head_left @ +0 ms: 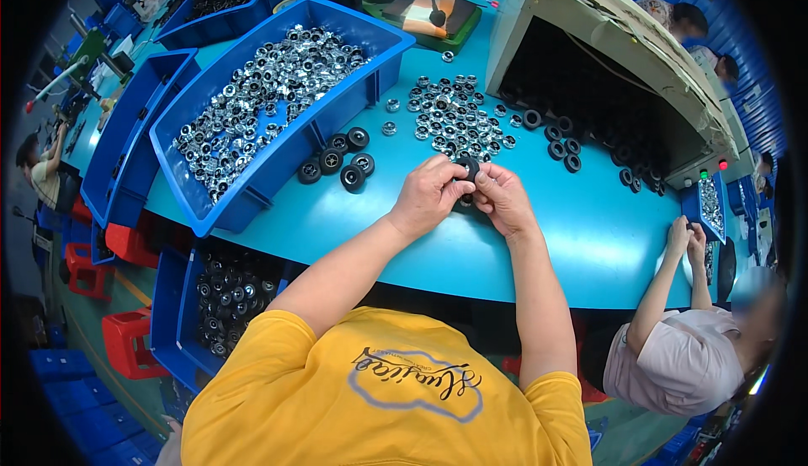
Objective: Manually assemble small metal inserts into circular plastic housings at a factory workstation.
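In the head view, the left hand [431, 194] and right hand [503, 200] pinch a small black tire [469, 167] between nearly closed fingertips, above the bench [581, 251]. Silver hubs [459, 121] lie just beyond; rightward, bare surface runs along the curved near edge.

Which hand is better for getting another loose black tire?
Probably the right hand: it's nearer the loose tires by the boxy machine. The left hand is farther, closer to the wheels beside the blue bin. Both hold a tire now.
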A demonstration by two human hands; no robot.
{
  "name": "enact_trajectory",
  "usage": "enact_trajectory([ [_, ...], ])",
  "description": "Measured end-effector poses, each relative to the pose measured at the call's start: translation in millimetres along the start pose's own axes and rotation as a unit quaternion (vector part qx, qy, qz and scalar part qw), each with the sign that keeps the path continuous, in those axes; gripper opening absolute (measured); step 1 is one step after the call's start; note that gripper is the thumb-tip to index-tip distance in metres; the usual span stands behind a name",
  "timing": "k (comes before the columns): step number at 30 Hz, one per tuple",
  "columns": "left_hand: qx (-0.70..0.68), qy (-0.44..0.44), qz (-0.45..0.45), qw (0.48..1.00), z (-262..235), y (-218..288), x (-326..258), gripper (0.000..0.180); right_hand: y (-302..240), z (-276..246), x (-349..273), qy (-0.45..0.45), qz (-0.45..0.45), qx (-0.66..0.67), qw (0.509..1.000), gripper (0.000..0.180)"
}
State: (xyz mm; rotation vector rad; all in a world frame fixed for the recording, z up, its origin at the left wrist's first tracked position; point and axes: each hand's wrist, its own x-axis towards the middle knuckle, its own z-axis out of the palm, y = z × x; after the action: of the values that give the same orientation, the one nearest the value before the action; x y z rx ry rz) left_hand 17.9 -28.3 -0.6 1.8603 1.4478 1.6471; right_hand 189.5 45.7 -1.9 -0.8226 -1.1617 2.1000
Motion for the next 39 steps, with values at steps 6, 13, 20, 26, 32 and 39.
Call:
enact_trajectory([
  [6,-0.01,-0.014,-0.03,0.999,0,5,-2,0.018,-1,0,-1,-0.015,0.009,-0.006,1.0,0.023],
  [13,-0.207,-0.044,-0.161,0.964,6,-13,-3,0.014,0,-2,0,0.016,-0.032,-0.057,0.998,0.026],
  [20,-0.524,-0.044,-0.305,0.794,-1,-24,0,0.021,-13,11,-2,0.082,-0.172,-0.03,0.981,0.027],
  [26,-0.588,-0.054,-0.317,0.743,-4,-26,0,0.024,-19,4,-6,0.046,-0.217,-0.078,0.972,0.032],
  [32,-0.595,-0.064,-0.308,0.739,-2,-27,0,0.024,-13,12,-5,0.039,-0.257,-0.128,0.957,0.035],
  [39,-0.562,-0.07,-0.305,0.766,-1,-23,-1,0.024,-12,18,-9,0.059,-0.261,-0.164,0.95,0.034],
])
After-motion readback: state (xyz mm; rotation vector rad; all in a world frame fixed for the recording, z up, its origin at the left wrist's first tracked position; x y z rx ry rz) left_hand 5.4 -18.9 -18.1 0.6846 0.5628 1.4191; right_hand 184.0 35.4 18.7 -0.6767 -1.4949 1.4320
